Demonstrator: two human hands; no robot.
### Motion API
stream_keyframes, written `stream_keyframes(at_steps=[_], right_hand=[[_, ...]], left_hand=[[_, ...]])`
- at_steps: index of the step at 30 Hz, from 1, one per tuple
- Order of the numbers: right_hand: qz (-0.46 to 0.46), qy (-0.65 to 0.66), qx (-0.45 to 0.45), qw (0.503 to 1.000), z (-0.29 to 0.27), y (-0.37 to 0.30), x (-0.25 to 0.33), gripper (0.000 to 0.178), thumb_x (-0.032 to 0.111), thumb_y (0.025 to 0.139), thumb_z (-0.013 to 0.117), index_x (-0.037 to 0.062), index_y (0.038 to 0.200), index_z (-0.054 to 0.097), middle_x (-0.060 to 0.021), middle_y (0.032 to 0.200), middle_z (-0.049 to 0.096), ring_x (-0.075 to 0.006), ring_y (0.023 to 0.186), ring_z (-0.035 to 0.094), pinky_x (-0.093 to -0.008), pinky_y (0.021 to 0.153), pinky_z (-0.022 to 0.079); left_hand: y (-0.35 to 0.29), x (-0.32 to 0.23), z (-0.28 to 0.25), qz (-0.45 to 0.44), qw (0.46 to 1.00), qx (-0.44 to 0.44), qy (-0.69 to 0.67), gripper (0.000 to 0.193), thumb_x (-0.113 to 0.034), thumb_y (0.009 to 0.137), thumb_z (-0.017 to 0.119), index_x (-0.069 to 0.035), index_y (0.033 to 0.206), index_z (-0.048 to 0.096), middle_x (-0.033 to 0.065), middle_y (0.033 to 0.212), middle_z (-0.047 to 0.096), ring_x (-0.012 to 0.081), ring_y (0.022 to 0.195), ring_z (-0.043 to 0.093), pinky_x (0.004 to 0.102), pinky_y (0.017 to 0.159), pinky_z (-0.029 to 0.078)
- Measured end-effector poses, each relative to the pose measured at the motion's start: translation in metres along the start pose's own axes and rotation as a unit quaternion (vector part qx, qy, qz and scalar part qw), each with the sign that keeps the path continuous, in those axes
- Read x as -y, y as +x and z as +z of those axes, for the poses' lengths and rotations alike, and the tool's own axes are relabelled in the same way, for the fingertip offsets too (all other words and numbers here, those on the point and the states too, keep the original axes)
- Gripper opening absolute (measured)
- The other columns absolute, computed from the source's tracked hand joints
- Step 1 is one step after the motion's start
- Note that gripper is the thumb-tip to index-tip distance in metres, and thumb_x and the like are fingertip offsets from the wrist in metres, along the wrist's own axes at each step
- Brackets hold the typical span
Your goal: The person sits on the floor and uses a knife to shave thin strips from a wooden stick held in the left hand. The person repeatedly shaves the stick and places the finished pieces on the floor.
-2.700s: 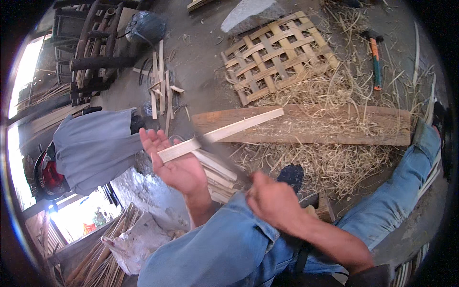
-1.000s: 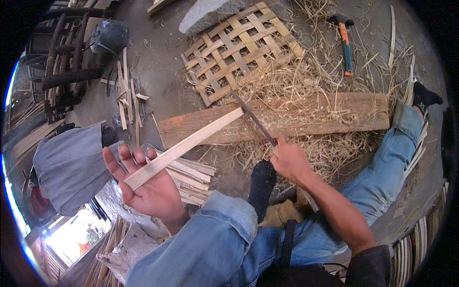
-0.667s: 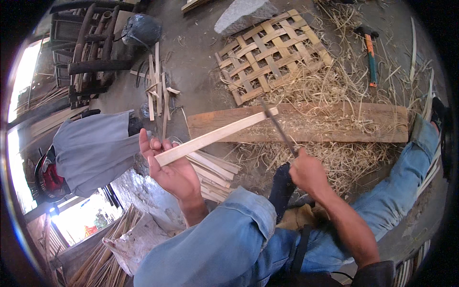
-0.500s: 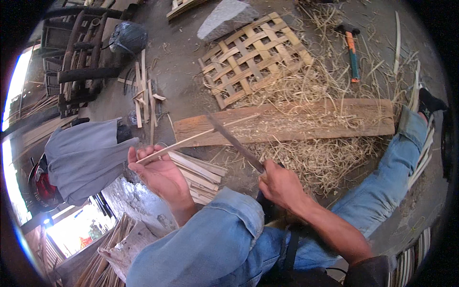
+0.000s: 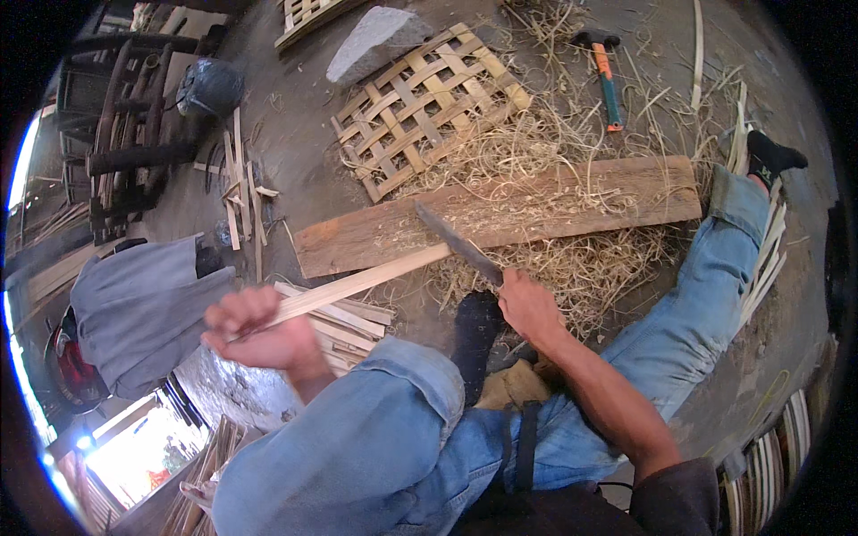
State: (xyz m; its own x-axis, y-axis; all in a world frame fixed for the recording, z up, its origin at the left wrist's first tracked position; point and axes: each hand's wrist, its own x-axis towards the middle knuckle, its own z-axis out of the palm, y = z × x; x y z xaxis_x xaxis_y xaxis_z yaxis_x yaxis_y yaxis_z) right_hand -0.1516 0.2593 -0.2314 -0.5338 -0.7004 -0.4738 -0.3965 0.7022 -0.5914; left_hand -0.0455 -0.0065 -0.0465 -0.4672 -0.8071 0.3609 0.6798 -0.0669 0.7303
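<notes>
My left hand (image 5: 255, 329) is closed round the near end of a pale, flat bamboo strip (image 5: 362, 280). The strip slants up to the right, its broad face showing. My right hand (image 5: 529, 306) grips a knife, its handle hidden in the fist. The dark knife blade (image 5: 458, 244) points up and left, crossing the far end of the strip. Both are in front of a long brown wooden board (image 5: 554, 207) strewn with shavings; whether the blade touches the board I cannot tell.
Curly shavings (image 5: 572, 281) are heaped round the board. Beyond it lie a woven lattice panel (image 5: 429, 107), a grey stone (image 5: 380, 43) and a hammer (image 5: 608, 80). Pale strips (image 5: 335, 330) lie beside my bent knee. A grey cloth (image 5: 143, 304) hangs at the left.
My left hand has closed on the strip and moved left and down. The strip has turned from its thin edge to its broad face. The knife now crosses nearer the strip's far end.
</notes>
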Motion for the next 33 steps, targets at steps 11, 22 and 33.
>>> stream_keyframes(at_steps=[11, 22, 33], right_hand=[[-0.195, 0.122, -0.202, 0.952, -0.071, -0.035, 0.035, 0.066, 0.023, 0.078, 0.072, 0.0039, 0.132, 0.041, -0.0189, 0.122, 0.05, -0.0351, 0.116, 0.049, -0.0438, 0.095, 0.044], [-0.066, 0.289, -0.219, 0.929, -0.081, -0.169, 0.042, 0.05, 0.022, 0.086, 0.068, -0.0003, 0.124, 0.046, -0.0124, 0.098, 0.061, -0.0245, 0.072, 0.063, -0.035, 0.065, 0.052], [0.096, 0.731, -0.146, 0.66, -0.081, -0.182, 0.041, 0.04, 0.027, 0.096, 0.057, 0.0043, 0.128, 0.048, -0.0026, 0.074, 0.054, -0.011, 0.062, 0.055, -0.0254, 0.057, 0.05]], left_hand=[[0.078, -0.041, 0.041, -0.143, 0.989, -0.027, -0.03, 0.023, -0.029, 0.098, 0.044, -0.009, 0.087, 0.046, 0.0004, 0.07, 0.037, 0.0115, 0.064, 0.036, 0.0274, 0.061, 0.033], [0.016, 0.025, 0.055, -0.367, 0.925, -0.031, -0.091, 0.026, -0.028, 0.1, 0.05, -0.009, 0.081, 0.048, 0.0008, 0.08, 0.046, 0.0097, 0.076, 0.047, 0.0233, 0.07, 0.047], [0.0, 0.035, 0.031, -0.39, 0.896, -0.065, 0.203, 0.025, -0.044, 0.09, 0.063, -0.021, 0.087, 0.053, -0.0082, 0.078, 0.051, 0.0055, 0.069, 0.049, 0.0235, 0.065, 0.041]])
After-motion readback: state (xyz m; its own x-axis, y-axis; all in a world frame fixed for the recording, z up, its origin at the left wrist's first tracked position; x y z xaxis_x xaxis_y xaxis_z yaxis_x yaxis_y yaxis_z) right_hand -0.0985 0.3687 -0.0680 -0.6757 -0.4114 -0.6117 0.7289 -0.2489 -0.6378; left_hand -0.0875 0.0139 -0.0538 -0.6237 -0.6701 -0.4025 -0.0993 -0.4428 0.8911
